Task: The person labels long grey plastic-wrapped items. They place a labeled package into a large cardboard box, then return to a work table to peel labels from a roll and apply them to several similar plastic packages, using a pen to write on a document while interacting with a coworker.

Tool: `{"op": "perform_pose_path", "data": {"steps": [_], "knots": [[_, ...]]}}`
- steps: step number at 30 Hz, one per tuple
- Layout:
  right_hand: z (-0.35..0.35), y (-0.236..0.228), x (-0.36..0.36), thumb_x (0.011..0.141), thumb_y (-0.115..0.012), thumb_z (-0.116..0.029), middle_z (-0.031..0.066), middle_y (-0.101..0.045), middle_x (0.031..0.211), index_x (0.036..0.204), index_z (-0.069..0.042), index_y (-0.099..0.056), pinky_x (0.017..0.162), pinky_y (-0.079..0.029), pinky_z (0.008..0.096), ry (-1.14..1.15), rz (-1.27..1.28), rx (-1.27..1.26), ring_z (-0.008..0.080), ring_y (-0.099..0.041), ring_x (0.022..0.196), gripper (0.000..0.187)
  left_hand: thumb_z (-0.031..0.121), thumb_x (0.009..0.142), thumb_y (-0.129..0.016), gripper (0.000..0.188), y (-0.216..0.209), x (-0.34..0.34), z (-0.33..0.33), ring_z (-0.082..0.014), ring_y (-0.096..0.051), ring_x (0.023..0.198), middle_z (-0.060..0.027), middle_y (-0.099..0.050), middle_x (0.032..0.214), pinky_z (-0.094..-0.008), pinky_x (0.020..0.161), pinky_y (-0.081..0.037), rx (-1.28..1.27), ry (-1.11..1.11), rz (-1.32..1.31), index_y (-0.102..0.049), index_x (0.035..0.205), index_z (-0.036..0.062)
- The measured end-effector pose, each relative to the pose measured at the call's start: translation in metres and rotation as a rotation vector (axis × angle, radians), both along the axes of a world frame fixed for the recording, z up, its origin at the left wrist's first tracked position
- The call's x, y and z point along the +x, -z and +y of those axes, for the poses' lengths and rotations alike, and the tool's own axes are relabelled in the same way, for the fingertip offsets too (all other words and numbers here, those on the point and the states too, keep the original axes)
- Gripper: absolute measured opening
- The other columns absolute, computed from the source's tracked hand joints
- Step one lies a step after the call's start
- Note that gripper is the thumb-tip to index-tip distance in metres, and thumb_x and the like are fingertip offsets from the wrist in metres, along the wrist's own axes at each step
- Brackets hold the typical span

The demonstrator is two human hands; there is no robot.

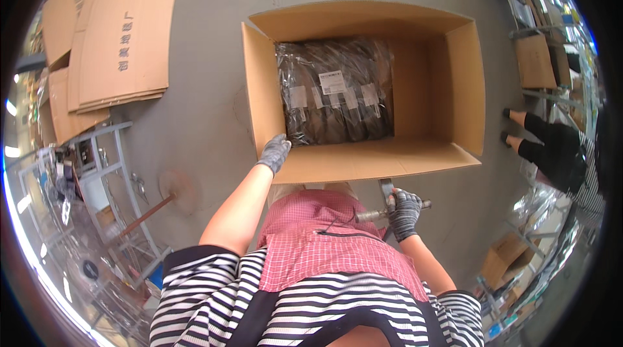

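Observation:
A large open cardboard box stands in front of me with its flaps up. Inside, against its left part, lie several dark bundles in clear plastic with white labels. My left hand, in a grey knit glove, is closed on the box's near left corner. Just outside the near flap, my right hand, also gloved, is wrapped round a grey T-shaped tool with a crossbar and a flat arm reaching toward the box. Its exact kind does not show.
Flattened cardboard sheets are stacked at the far left. Nearer on that side are a metal rack and a round-based stand. Shelving lines the right, where another person stands. A smaller carton is at lower right.

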State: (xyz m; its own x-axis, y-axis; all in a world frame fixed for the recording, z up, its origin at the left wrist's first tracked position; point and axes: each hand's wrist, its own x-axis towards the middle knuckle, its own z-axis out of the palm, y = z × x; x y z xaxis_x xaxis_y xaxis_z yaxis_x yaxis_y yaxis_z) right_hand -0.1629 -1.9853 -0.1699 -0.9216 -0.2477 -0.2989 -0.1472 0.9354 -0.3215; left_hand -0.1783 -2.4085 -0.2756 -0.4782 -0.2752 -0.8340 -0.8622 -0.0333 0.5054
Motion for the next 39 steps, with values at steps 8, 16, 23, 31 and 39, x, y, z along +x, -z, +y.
{"op": "perform_pose_path", "data": {"steps": [8, 16, 23, 31, 39], "knots": [[-0.009, 0.091, -0.112, 0.091, -0.065, -0.02, 0.0185, -0.068, 0.113, 0.113, -0.002, -0.065, 0.095, -0.051, 0.0422, 0.453, -0.239, -0.374, 0.0362, -0.064, 0.106, 0.029, 0.03, 0.089, -0.066, 0.057, 0.21, -0.073, -0.021, -0.0352, -0.058, 0.118, -0.0216, -0.062, 0.127, -0.042, 0.098, -0.047, -0.197, 0.173, -0.392, -0.051, 0.137, 0.0018], [-0.005, 0.349, -0.213, 0.088, -0.065, -0.024, 0.0213, -0.065, 0.121, 0.122, -0.004, -0.063, 0.099, -0.047, 0.0441, 0.083, -0.666, 0.19, 0.0404, -0.06, 0.115, 0.039, 0.047, 0.09, -0.064, 0.065, 0.355, -0.051, -0.025, -0.031, -0.061, 0.108, -0.0173, -0.063, 0.125, -0.0426, 0.088, -0.052, -0.206, -0.095, -0.378, -0.049, 0.139, 0.0076], [0.039, 0.523, -0.16, 0.077, -0.075, -0.014, 0.0179, -0.053, 0.14, 0.144, -0.002, -0.044, 0.107, -0.041, 0.0395, 0.445, -0.557, -0.346, 0.0303, -0.049, 0.13, 0.074, 0.038, 0.091, -0.069, 0.052, 0.395, -0.05, 0.003, -0.0269, -0.064, 0.097, -0.0117, -0.067, 0.116, -0.0389, 0.083, -0.052, -0.284, -0.072, -0.25, -0.059, 0.13, 0.0045], [0.004, 0.525, -0.168, 0.068, -0.085, -0.037, 0.0245, -0.046, 0.147, 0.148, -0.001, -0.037, 0.112, -0.037, 0.0429, 0.38, -0.467, -0.257, 0.0384, -0.041, 0.139, 0.101, 0.02, 0.08, -0.08, 0.043, 0.406, -0.035, -0.021, -0.0195, -0.063, 0.096, -0.0048, -0.068, 0.106, -0.0326, 0.081, -0.052, 0.196, -0.376, -0.099, -0.063, 0.117, 0.004], [-0.013, 0.515, -0.172, 0.078, -0.081, -0.025, 0.017, -0.065, 0.124, 0.133, -0.003, -0.054, 0.097, -0.048, 0.0389, 0.373, -0.486, -0.177, 0.0302, -0.062, 0.113, 0.066, 0.017, 0.074, -0.085, 0.059, 0.423, -0.04, -0.023, -0.0237, -0.063, 0.097, -0.0051, -0.069, 0.111, -0.0357, 0.09, -0.051, 0.032, -0.263, 0.029, -0.061, 0.125, 0.001]]}}
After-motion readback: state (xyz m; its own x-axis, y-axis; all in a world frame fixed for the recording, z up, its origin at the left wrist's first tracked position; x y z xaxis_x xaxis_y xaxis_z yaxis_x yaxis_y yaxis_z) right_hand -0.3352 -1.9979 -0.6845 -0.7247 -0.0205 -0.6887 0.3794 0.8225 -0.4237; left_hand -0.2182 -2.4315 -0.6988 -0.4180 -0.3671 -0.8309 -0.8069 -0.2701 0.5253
